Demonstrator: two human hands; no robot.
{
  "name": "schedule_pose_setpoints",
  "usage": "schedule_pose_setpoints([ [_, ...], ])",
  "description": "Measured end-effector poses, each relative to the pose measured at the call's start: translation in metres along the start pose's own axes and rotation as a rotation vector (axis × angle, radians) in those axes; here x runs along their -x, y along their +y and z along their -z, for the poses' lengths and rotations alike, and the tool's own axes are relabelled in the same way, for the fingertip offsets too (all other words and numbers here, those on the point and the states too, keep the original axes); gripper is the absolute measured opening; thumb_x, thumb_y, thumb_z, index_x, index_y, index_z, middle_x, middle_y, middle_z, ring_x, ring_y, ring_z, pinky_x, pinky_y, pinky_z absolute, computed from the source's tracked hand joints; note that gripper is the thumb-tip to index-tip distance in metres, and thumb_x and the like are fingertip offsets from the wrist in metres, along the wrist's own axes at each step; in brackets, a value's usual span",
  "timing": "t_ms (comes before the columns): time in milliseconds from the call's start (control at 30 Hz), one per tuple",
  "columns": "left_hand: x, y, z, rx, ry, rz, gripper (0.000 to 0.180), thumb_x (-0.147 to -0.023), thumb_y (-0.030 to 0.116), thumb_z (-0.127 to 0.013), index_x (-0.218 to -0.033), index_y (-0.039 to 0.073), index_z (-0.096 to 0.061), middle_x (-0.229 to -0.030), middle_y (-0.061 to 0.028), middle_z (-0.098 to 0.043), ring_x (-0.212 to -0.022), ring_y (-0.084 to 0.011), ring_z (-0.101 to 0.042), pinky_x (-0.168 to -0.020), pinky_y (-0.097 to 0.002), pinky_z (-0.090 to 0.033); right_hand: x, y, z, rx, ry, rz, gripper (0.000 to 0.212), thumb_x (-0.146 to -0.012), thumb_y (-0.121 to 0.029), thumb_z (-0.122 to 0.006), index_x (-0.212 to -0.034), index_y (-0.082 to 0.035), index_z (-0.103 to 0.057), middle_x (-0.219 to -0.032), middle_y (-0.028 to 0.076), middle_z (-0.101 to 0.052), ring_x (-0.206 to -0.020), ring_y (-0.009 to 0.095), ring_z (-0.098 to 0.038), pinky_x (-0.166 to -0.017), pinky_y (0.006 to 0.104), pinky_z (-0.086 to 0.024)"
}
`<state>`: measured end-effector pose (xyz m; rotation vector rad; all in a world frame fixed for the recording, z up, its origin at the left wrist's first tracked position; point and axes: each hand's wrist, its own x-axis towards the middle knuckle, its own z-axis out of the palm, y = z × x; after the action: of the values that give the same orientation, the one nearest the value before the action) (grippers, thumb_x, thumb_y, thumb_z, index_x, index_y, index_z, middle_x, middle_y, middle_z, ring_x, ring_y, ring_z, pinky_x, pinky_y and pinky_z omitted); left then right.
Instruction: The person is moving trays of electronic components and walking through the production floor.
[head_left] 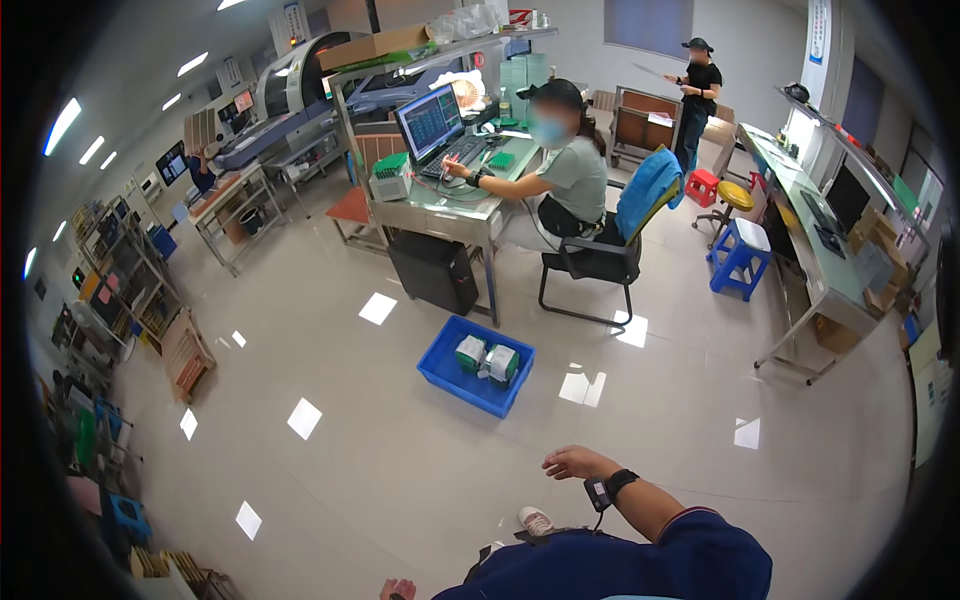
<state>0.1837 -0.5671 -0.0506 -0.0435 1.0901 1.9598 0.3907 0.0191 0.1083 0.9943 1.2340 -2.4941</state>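
Observation:
My right hand (572, 462) hangs over the floor with loosely bent fingers and holds nothing; a black band with a small device (600, 490) is on its wrist. Only part of my left hand (398, 588) shows at the lower edge, its fingers stretched out and nothing seen in them. Ahead of both hands, a blue plastic bin (452, 378) sits on the floor, apart from them. In it lie two green bundles (501, 364) wrapped in white, side by side.
A person (575, 165) sits in a black chair (590, 262) at a workbench (440, 207) with a monitor (430, 122). A black computer case (432, 273) stands below. Another person (697, 100) stands farther back. Blue stool (738, 258) and long bench (800, 220) are right; racks (125, 270) left.

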Motion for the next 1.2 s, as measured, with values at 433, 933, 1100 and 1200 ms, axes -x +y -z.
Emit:
schedule_pose_setpoints([
  [433,0.022,-0.012,-0.040,0.214,0.737,0.119,0.064,-0.083,0.044,-0.052,-0.130,0.009,-0.027,-0.129,-0.0255,-0.031,-0.118,-0.0407,-0.034,-0.099,-0.0530,-0.029,-0.001,0.006,-0.024,0.031,-0.040,-0.043,0.017,-0.084,-0.019,-0.053,-0.095,-0.006,-0.055,-0.098,0.006,-0.058,-0.090,0.019,-0.057,-0.077,0.0312,-0.046],
  [933,0.030,0.046,-0.003,0.091,0.925,-0.005,0.042,-0.083,0.034,-0.049,-0.111,0.002,-0.044,-0.092,-0.0130,-0.054,-0.077,-0.0266,-0.054,-0.062,-0.0376,-0.047,0.014,0.011,-0.030,0.018,0.051,-0.029,0.021,-0.084,-0.019,-0.054,-0.098,-0.003,-0.055,-0.097,0.008,-0.058,-0.089,0.020,-0.057,-0.076,0.0322,-0.047],
  [1100,0.113,0.135,0.028,0.138,1.091,-0.212,0.044,-0.084,0.038,-0.049,-0.112,0.004,-0.045,-0.099,-0.0119,-0.051,-0.076,-0.0239,-0.053,-0.060,-0.0342,-0.046,-0.001,0.003,-0.033,0.035,0.013,-0.060,0.019,-0.084,-0.015,-0.054,-0.098,-0.003,-0.054,-0.096,0.009,-0.059,-0.086,0.021,-0.058,-0.075,0.0321,-0.047],
  [1200,0.157,0.186,0.027,0.104,1.119,-0.389,0.045,-0.083,0.040,-0.052,-0.112,0.006,-0.047,-0.098,-0.0089,-0.052,-0.073,-0.0186,-0.053,-0.059,-0.0279,-0.045,-0.006,-0.008,-0.036,0.038,0.012,-0.057,0.017,-0.083,-0.014,-0.055,-0.096,-0.003,-0.055,-0.094,0.009,-0.059,-0.084,0.021,-0.059,-0.075,0.0320,-0.047],
])
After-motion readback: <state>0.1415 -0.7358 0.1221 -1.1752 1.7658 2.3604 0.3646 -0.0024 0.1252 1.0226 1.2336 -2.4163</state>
